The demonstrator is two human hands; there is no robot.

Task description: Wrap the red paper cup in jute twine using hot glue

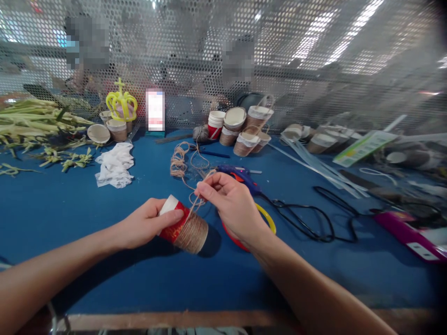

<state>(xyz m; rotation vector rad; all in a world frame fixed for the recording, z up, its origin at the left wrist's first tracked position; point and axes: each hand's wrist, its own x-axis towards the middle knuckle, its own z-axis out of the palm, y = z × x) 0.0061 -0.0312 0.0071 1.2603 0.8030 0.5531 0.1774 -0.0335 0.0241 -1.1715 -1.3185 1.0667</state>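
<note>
My left hand (148, 222) grips a red and white paper cup (171, 228), tilted on its side above the blue table. Brown twine (192, 235) is wound in close turns around the cup's narrower end. Pinched between the thumb and fingers of my right hand (232, 202) is the twine's free length, which runs up from the cup. A loose heap of the same twine (179, 160) lies just beyond. Behind my right hand sits a blue glue gun (246, 179), partly hidden. Under that hand show scissors with red and yellow handles (268, 217).
Twine-wrapped cups (246, 143) stand at the back centre, near a phone (155, 110). Crumpled white fabric (116, 165), a yellow crown (121, 106) and dried husks (35, 121) lie left. A black cord (310, 232) leads right to a purple power strip (407, 232). Perforated metal mesh (195, 46) closes the back.
</note>
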